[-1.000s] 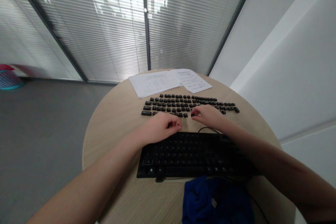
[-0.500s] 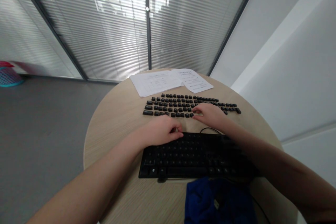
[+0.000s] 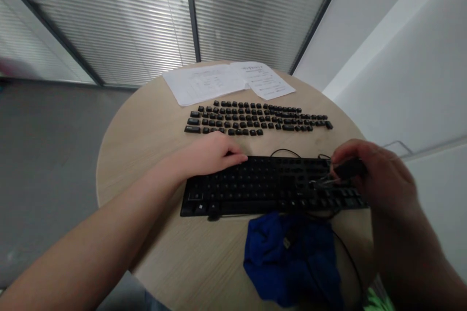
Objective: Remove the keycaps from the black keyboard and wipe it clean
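Note:
A black keyboard (image 3: 233, 180) lies on the round table, many of its key positions bare of caps. My left hand (image 3: 213, 153) rests on its far edge, fingers curled together and the thumb on the rim. Over the keyboard's right part, my right hand (image 3: 383, 175) is closed around a keycap puller (image 3: 350, 169) with a black handle and thin wire prongs. The prongs point down-left at the number pad side; whether they touch a key is too blurred to tell. Beyond the keyboard, loose black keycaps (image 3: 241, 118) lie in several rows.
Printed papers (image 3: 207, 82) lie at the table's (image 3: 127, 155) far side. A crumpled blue cloth (image 3: 288, 262) sits in front of the keyboard, with a cable and USB plug (image 3: 287, 242) on it. A white wall (image 3: 412, 82) stands to the right, a blinds-covered partition (image 3: 127, 19) behind.
My right hand has left the keycap rows, moved right and nearer, and now holds the keycap puller over the keyboard. My left hand stays at the keyboard's edge. The view has tilted down.

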`<state>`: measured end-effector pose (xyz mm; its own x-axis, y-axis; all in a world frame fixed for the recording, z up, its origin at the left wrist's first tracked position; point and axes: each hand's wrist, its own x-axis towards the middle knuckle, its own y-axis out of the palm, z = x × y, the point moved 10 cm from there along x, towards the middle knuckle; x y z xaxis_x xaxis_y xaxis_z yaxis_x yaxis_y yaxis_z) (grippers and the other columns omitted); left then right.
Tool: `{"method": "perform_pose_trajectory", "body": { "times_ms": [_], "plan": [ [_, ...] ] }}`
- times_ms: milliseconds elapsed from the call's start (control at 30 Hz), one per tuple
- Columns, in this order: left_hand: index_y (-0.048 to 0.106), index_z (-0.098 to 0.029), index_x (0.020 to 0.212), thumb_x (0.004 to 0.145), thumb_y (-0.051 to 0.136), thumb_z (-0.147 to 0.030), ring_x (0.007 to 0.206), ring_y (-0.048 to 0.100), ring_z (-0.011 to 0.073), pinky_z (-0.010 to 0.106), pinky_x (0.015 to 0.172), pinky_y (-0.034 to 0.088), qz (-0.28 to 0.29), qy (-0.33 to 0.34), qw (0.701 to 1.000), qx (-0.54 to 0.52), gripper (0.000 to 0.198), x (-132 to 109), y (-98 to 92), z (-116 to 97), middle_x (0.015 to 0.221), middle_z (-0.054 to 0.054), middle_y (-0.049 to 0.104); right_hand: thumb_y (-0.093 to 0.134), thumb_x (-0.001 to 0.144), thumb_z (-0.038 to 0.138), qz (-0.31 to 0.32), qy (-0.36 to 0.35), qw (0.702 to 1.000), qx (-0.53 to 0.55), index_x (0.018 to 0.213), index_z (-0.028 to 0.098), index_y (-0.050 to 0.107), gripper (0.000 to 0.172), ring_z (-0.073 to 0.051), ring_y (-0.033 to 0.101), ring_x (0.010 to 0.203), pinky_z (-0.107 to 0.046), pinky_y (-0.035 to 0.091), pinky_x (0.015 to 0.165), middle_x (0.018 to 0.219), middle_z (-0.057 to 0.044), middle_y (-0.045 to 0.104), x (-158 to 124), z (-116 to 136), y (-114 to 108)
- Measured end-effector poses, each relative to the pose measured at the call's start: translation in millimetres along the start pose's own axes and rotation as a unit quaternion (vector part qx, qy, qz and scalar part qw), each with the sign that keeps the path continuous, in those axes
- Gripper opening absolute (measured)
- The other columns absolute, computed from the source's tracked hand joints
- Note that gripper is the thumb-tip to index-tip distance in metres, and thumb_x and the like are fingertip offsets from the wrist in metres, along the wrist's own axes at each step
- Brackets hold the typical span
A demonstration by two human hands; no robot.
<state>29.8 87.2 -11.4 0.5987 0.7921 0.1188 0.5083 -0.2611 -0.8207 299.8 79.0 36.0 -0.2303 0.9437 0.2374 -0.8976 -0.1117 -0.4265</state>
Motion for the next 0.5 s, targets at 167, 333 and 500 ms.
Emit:
{"method": "perform_pose_trajectory", "body": {
  "times_ms": [167, 333, 500],
  "plan": [
    [0.078, -0.021, 0.080, 0.105, 0.051, -0.035, 0.070, 0.067, 0.0151, 0.027, 0.072, 0.048, -0.001, 0.002, 1.000, 0.000, 0.039, 1.1, -5.6, -2.7, 0.076, 0.002, 0.074, 0.068, 0.099, 0.057, 0.145, 0.020, 0.988, 0.044, 0.079, 0.022, 0.069, 0.040, -0.012, 0.056, 0.047, -0.022, 0.043, 0.042, 0.058, 0.001, 0.061, -7.6, -9.1, 27.8],
    [0.078, -0.022, 0.089, 0.100, 0.058, -0.031, 0.078, 0.070, 0.0151, 0.026, 0.076, 0.050, -0.032, 0.012, 0.999, 0.010, 0.025, 1.6, -12.4, 1.5, 0.085, 0.001, 0.077, 0.079, 0.093, 0.048, 0.248, 0.052, 0.965, 0.067, 0.099, 0.022, 0.071, 0.027, -0.012, 0.060, 0.051, -0.020, 0.048, 0.044, 0.067, 0.002, 0.067, -12.8, -12.8, 41.7],
    [0.078, -0.022, 0.085, 0.096, 0.068, -0.031, 0.076, 0.070, 0.0143, 0.026, 0.073, 0.050, -0.051, 0.038, 0.998, -0.013, 0.017, -0.2, -13.4, -8.2, 0.083, 0.000, 0.077, 0.079, 0.093, 0.039, 0.268, -0.002, 0.963, 0.038, 0.098, 0.022, 0.077, 0.018, -0.014, 0.065, 0.061, -0.021, 0.052, 0.050, 0.075, -0.002, 0.070, -13.7, -5.4, 54.2]
  ]
}}
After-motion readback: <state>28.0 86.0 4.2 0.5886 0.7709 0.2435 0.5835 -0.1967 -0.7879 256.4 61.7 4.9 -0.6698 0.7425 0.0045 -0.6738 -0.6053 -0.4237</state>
